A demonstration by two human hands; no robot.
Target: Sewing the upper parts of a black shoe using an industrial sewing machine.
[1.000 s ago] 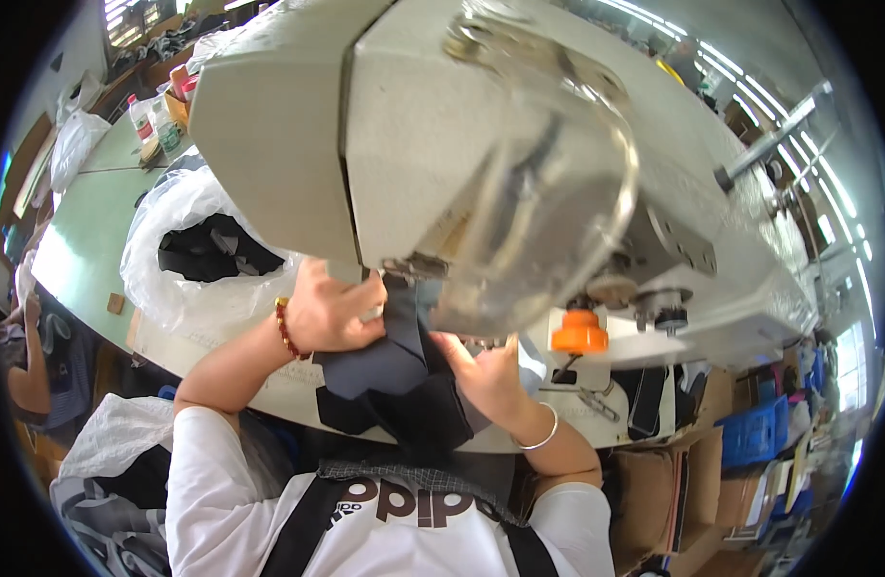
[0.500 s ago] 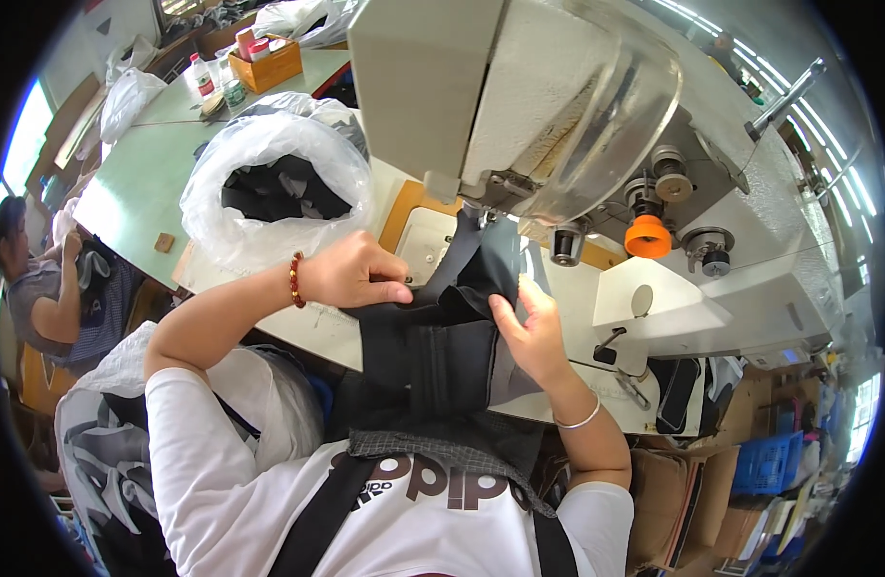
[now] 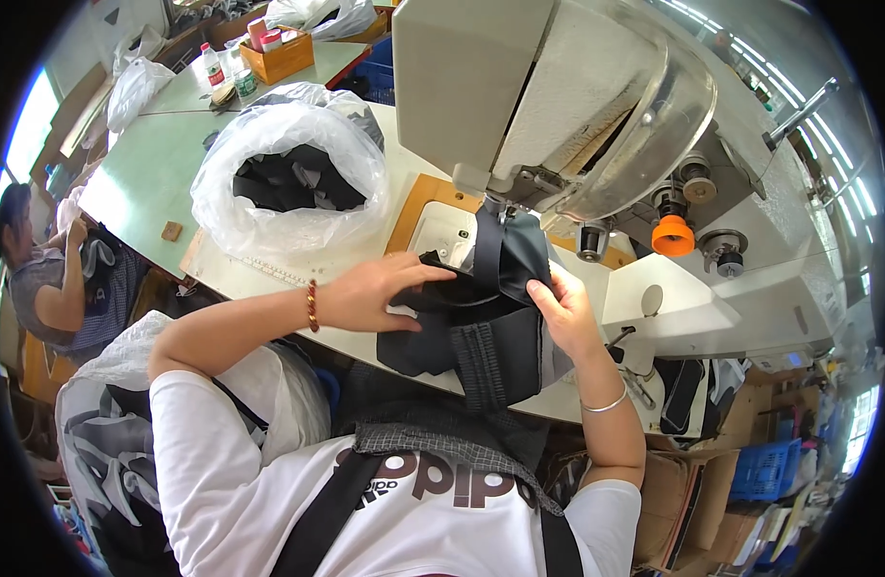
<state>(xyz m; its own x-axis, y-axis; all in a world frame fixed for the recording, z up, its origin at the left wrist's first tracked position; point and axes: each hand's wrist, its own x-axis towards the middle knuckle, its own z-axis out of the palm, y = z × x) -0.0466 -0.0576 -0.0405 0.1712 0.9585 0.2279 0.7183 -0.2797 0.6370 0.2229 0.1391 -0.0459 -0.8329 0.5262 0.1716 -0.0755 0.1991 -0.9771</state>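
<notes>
A black fabric piece point(image 3: 418, 348) with a ribbed band point(image 3: 479, 367) hangs over the front edge of the sewing machine's bed. Its upper part, with a dark strap point(image 3: 487, 252), runs up beneath the head of the sewing machine point(image 3: 534, 144). My left hand point(image 3: 370, 291) is at the cloth's left side, thumb and fingers spread apart around its upper edge. On the right, my right hand point(image 3: 569, 313) pinches the folded cloth between thumb and fingers. The needle area is partly hidden by the machine head and the cloth.
Left of the machine, a white plastic bag point(image 3: 211, 207) holds dark cloth pieces. Another bag of fabric point(image 3: 111, 438) stands beside my left arm. A wooden box point(image 3: 279, 62) and a bottle point(image 3: 211, 65) sit on the green table point(image 3: 139, 183). Another person point(image 3: 53, 279) sits far left.
My left hand has gone from a closed grip to spread fingers at the cloth's edge. The fabric has shifted and turned a little, and my right hand still pinches it. The view has moved slightly.
</notes>
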